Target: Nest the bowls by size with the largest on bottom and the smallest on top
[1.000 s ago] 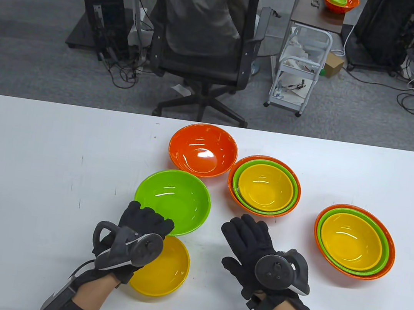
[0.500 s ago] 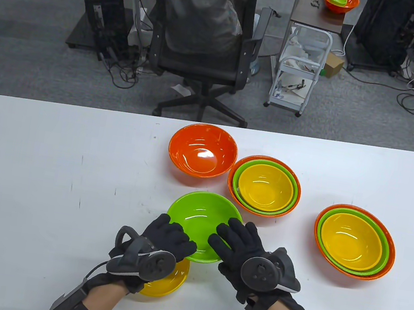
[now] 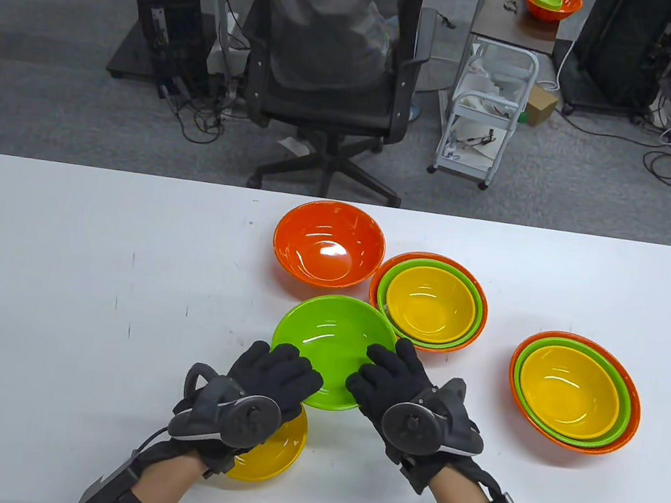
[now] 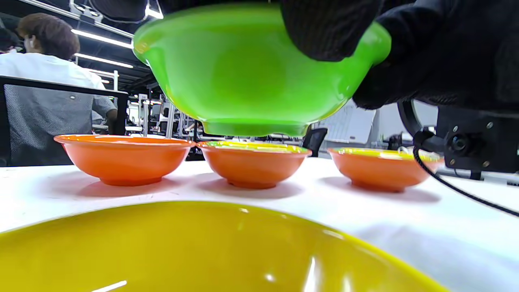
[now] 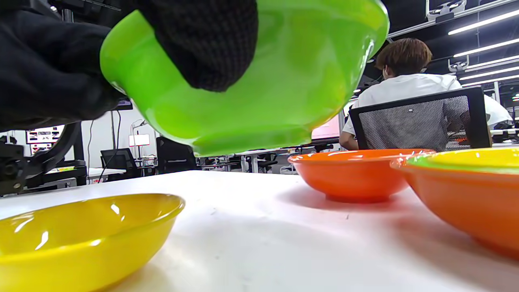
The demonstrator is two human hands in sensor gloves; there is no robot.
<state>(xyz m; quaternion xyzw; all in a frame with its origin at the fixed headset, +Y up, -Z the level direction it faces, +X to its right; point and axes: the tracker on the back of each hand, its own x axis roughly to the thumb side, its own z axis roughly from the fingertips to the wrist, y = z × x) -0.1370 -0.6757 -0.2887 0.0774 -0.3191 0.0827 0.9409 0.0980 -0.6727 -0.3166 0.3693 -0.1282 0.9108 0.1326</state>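
Both hands hold a green bowl (image 3: 331,345) in the air above the table; the wrist views show its underside (image 4: 243,77) (image 5: 259,81) clear of the surface. My left hand (image 3: 282,376) grips its near left rim, my right hand (image 3: 383,372) its near right rim. An empty orange bowl (image 3: 328,250) stands just beyond it, also seen in the left wrist view (image 4: 123,158) and the right wrist view (image 5: 350,172). A loose yellow bowl (image 3: 274,450) lies under my left wrist, close in the left wrist view (image 4: 202,251) and the right wrist view (image 5: 81,239).
Two nested stacks of orange, green and yellow bowls stand on the white table (image 3: 53,285): one at centre right (image 3: 428,303), touching distance from the green bowl, one at far right (image 3: 573,391). An office chair (image 3: 327,55) with a seated person is beyond the far edge.
The green bowl was lifted from the table at centre left and carried right, then slightly away toward the orange bowl. My right hand came in and took its right rim.
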